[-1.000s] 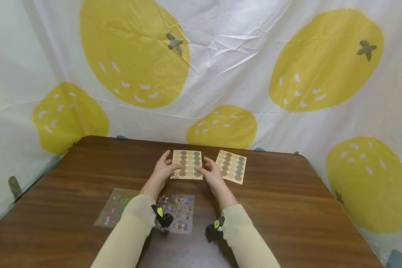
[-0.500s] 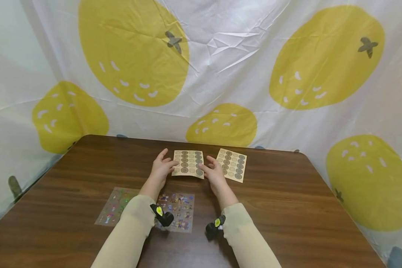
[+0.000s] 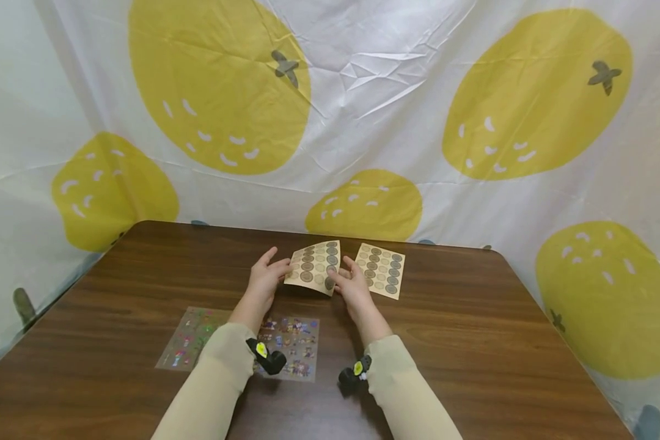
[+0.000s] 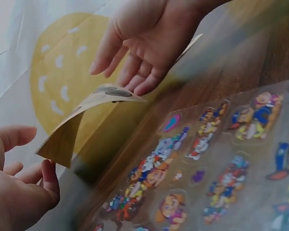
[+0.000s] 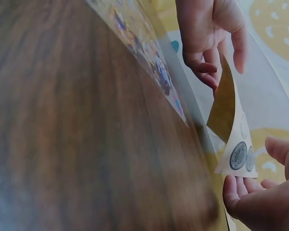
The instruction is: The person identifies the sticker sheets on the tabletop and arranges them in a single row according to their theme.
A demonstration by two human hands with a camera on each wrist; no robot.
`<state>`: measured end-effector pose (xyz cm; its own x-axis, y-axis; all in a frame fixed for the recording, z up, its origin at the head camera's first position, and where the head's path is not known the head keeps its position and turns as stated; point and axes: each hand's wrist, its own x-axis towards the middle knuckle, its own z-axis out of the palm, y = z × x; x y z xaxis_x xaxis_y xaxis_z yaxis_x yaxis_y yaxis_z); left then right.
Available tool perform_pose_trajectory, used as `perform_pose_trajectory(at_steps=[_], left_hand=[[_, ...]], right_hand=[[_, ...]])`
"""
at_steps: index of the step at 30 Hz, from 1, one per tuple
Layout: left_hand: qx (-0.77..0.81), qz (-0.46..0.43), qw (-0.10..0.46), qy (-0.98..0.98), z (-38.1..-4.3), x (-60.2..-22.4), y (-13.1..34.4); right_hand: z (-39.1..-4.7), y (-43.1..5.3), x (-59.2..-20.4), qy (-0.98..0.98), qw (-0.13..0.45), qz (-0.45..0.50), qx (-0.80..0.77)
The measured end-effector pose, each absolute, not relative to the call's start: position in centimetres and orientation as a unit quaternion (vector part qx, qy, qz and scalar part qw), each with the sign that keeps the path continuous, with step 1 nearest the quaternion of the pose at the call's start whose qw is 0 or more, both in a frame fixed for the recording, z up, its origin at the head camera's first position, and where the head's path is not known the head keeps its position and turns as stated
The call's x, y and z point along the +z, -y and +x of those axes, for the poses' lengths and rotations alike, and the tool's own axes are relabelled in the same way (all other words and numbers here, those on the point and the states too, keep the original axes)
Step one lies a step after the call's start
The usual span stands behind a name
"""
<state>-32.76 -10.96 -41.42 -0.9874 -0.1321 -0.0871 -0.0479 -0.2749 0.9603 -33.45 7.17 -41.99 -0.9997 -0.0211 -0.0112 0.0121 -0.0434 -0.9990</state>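
A cream sticker sheet [image 3: 315, 264] printed with rows of round, coin-like designs is raised between both hands. It bows and twists, its right side higher in the head view. The left hand [image 3: 264, 282] holds its left edge, curled fingers [image 4: 49, 175] beneath and thumb spread above. On the opposite edge is the right hand [image 3: 354, 287]; its bent fingers [image 5: 238, 187] support the sheet from below, the thumb standing off the paper. A second cream sticker sheet [image 3: 382, 269] lies flat just to the right of the right hand.
Two clear sheets of colourful stickers lie on the brown wooden table [image 3: 473, 342]: a character sticker sheet [image 3: 297, 348] between the forearms and another clear sticker sheet [image 3: 184, 339] partly under the left sleeve. A white curtain [image 3: 363, 140] with yellow fruit prints hangs behind the table.
The sticker sheet, flat on the table a second ago, has come up and bent, its right side rising most. Both hands have shifted only slightly; the other sheets stay put.
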Motion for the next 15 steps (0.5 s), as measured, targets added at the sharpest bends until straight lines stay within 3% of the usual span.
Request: perform_pose_trajectory(at_steps=[15], left_hand=[[-0.822,0.075,0.068,0.561,-32.39,-41.67,10.14]], right_hand=[[-32.58,-7.14,-41.38,-0.728,-0.042,-0.011,-0.684]])
